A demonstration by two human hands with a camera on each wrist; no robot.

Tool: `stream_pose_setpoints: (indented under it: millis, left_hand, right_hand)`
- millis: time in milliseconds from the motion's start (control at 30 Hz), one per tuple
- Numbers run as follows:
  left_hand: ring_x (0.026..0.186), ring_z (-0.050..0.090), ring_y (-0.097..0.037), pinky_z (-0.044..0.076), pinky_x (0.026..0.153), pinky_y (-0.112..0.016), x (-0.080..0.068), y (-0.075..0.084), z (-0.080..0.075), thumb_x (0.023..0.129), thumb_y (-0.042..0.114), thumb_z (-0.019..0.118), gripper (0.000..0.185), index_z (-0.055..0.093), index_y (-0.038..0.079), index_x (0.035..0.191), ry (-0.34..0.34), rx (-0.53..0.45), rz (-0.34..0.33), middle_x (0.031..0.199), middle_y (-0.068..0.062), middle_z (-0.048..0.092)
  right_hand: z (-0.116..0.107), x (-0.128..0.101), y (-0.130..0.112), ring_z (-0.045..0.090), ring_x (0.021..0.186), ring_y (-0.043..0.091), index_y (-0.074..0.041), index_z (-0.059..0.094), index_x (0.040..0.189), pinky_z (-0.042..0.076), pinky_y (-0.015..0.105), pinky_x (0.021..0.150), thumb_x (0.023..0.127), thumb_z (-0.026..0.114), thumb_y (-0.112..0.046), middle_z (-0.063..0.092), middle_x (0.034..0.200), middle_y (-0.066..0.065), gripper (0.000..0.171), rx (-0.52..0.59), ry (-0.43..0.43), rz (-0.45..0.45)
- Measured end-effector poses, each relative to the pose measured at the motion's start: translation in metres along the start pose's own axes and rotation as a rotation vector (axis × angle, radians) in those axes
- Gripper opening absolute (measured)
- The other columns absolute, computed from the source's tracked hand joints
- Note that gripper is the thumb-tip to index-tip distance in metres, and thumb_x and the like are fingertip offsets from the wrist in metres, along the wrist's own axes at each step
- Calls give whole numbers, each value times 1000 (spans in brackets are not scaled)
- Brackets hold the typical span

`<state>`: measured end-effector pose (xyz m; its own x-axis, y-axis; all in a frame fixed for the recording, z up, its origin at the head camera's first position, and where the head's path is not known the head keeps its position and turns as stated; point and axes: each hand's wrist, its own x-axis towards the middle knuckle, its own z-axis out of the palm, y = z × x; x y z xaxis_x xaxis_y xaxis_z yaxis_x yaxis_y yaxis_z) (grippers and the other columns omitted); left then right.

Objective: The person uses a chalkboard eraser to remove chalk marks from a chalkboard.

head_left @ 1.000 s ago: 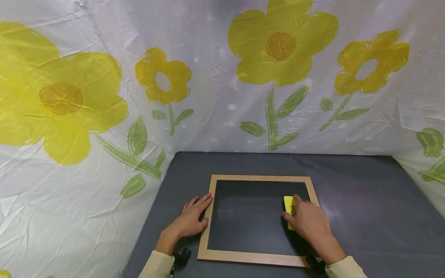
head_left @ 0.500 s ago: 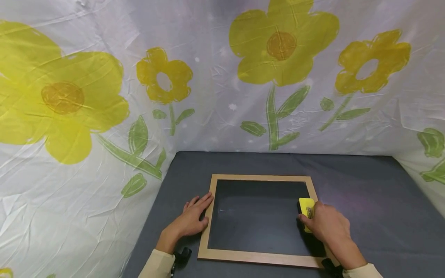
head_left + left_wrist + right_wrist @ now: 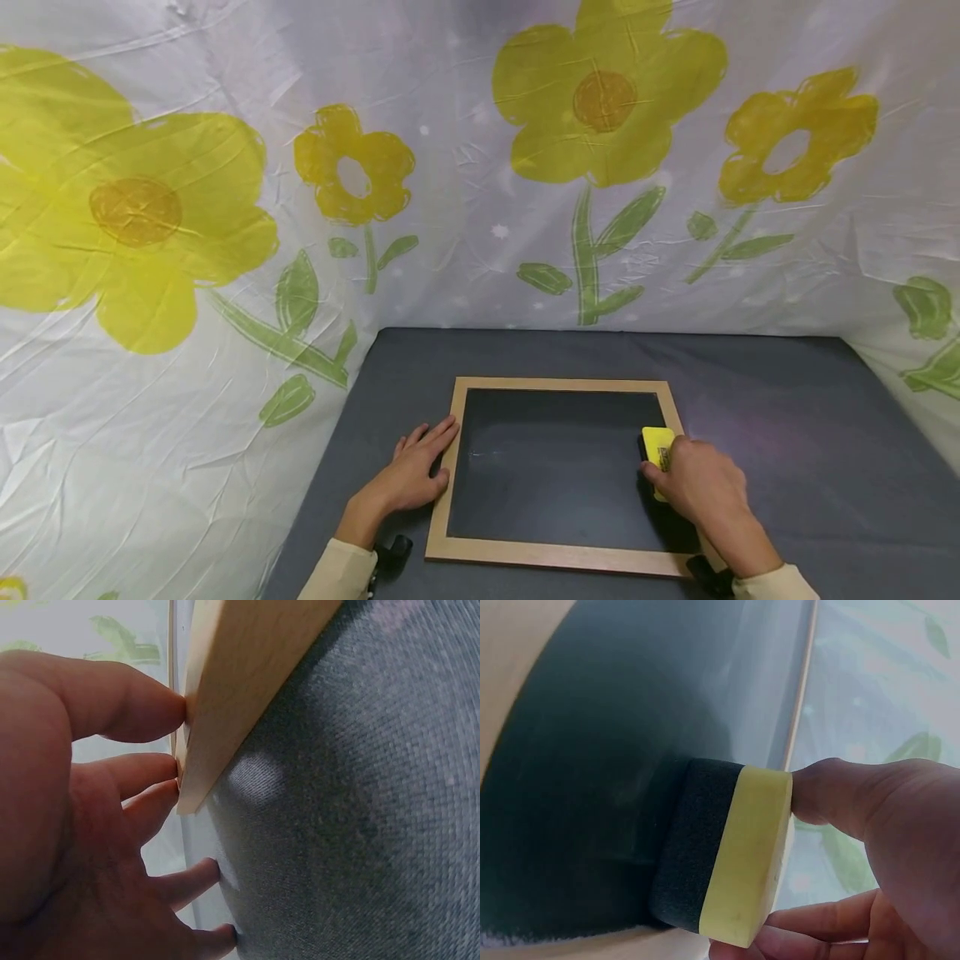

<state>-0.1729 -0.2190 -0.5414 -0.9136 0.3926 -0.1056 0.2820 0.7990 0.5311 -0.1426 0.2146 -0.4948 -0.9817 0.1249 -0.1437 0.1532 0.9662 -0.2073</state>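
A blackboard [image 3: 555, 467] in a light wooden frame lies flat on the table. My right hand [image 3: 705, 483] grips a yellow-topped board eraser [image 3: 658, 446] with thumb and fingers at the board's right side. In the right wrist view, the eraser's black felt [image 3: 694, 840] rests against the dark surface, close to the frame. My left hand [image 3: 408, 471] rests on the left edge of the wooden frame with spread fingers. The left wrist view shows its thumb and two fingertips at the wooden edge [image 3: 225, 697], with the other two fingers on the cloth.
Dark grey cloth [image 3: 787, 433] covers the table. Behind and to the left hangs a white curtain [image 3: 465, 250] printed with yellow flowers. Faint pale marks [image 3: 486, 454] show on the left part of the blackboard. A black wrist strap device [image 3: 393, 554] sits at the left wrist.
My right hand has moved the eraser right across the blackboard to near the right frame, and has barely shifted in the last half second. My left hand has stayed in place.
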Motion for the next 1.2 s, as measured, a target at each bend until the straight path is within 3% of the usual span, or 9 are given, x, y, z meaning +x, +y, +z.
stream_pose_setpoints:
  millis: [400, 767, 1200]
  left_hand:
    - [164, 25, -54, 15, 124, -83, 2, 0, 0, 102, 14, 64, 72, 41, 13, 171, 3, -8, 7, 181, -4, 31]
    - [163, 26, -54, 16, 124, -83, 2, -1, 1, 102, 14, 64, 73, 42, 13, 171, 7, -8, 5, 181, -4, 31]
    - [164, 27, -53, 15, 124, -83, 1, 1, 1, 102, 13, 65, 72, 43, 13, 170, 6, -5, -2, 181, -3, 31]
  right_hand:
    - [6, -1, -16, 54, 56, 23, -3, 64, 79, 44, 38, 47, 95, 79, -50, 55, 65, 7, 52, -37, 69, -107]
    - [15, -2, -39, 54, 55, 23, -4, 63, 76, 47, 41, 48, 93, 82, -44, 56, 65, 6, 47, -7, 146, -180]
    - [22, 1, -74, 57, 61, 25, 0, 68, 88, 52, 44, 53, 92, 82, -44, 59, 72, 8, 47, -2, 103, -147]
